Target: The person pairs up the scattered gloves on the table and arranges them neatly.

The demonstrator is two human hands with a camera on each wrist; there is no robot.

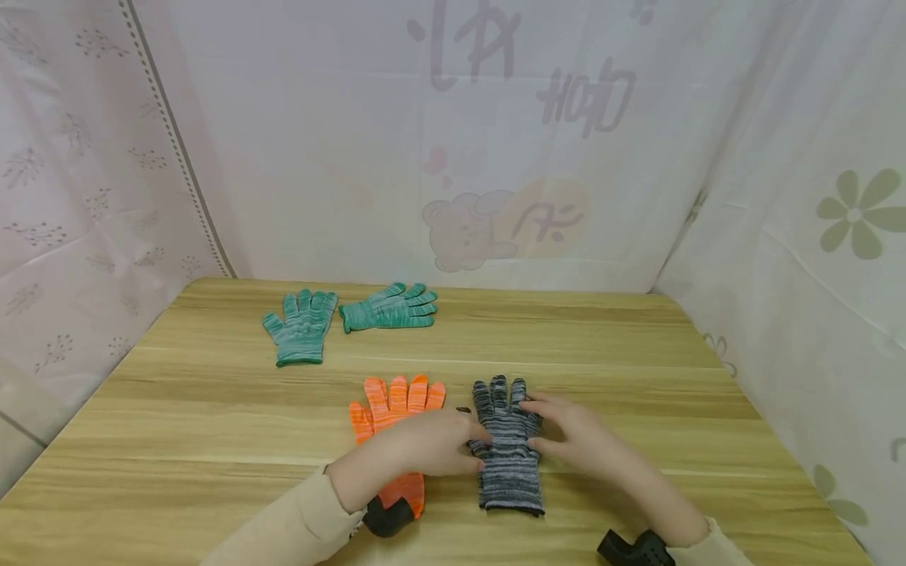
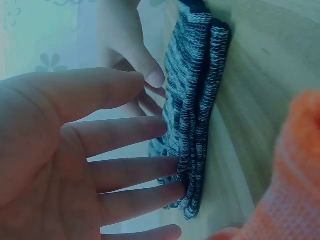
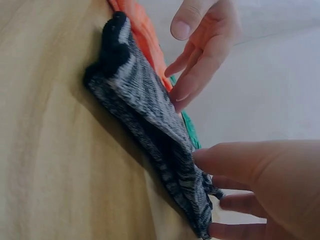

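Note:
A grey-and-black striped knit glove (image 1: pixel 510 464) lies flat on the table, fingers pointing away and cuff toward me. Its edge shows two thick layers in the left wrist view. My left hand (image 1: pixel 442 444) is at its left side, fingers extended, fingertips right at the knit; it passes over the orange glove (image 1: pixel 385 413) and hides part of it. On the other side, my right hand (image 1: pixel 583 440) has its thumb and fingers spread along the grey glove's (image 3: pixel 155 110) right edge. Neither hand has its fingers curled round the fabric.
Toward the far left of the wooden table (image 1: pixel 637 338) lie two green gloves, one pointing away (image 1: pixel 303 330) and the other turned sideways (image 1: pixel 389 308). Patterned cloth (image 1: pixel 318 141) hangs behind the table and at both sides. Dark wrist devices (image 1: pixel 637 549) show at the sleeves.

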